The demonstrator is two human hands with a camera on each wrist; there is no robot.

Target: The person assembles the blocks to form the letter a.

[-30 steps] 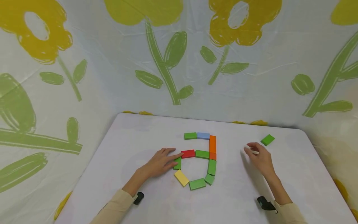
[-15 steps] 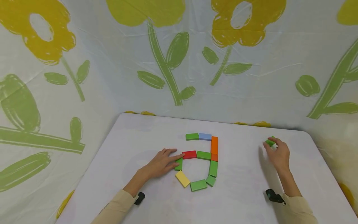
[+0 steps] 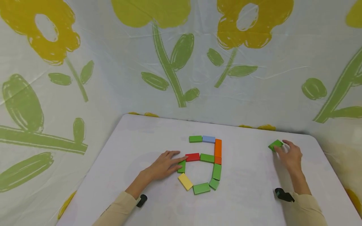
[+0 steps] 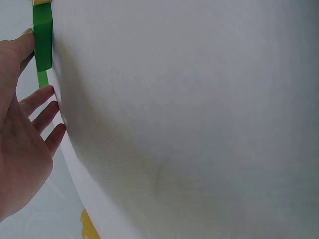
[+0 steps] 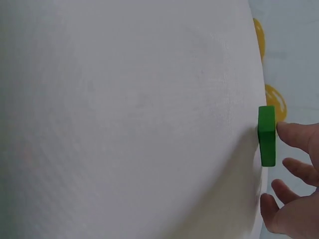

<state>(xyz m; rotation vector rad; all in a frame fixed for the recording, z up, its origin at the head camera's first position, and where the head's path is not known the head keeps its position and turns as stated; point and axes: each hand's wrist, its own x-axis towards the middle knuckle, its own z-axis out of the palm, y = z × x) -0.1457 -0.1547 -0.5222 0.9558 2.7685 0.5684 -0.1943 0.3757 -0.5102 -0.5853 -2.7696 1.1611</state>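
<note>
Flat coloured blocks lie end to end on the white table. My left hand (image 3: 162, 164) rests beside them, its index fingertip at the left end of the red block (image 3: 193, 157). Its thumb reaches the green block (image 3: 182, 168) just below; the left wrist view shows the thumb against that green block (image 4: 43, 37). Far to the right, my right hand (image 3: 291, 157) is spread beside a lone green block (image 3: 275, 144), thumb at its near edge and index finger past its far corner. In the right wrist view one fingertip meets that block (image 5: 267, 137), the other fingers apart from it.
A yellow block (image 3: 185, 181), an orange block (image 3: 218, 147), a blue block (image 3: 209, 139) and several green ones, such as the lowest green block (image 3: 201, 188), make up the rest of the figure. A flower-printed cloth (image 3: 127, 72) hangs behind the table (image 3: 249, 188).
My right hand has moved right and away from me to the lone green block, closed in over it, then spread to its right side. The left hand stays at the red block.
</note>
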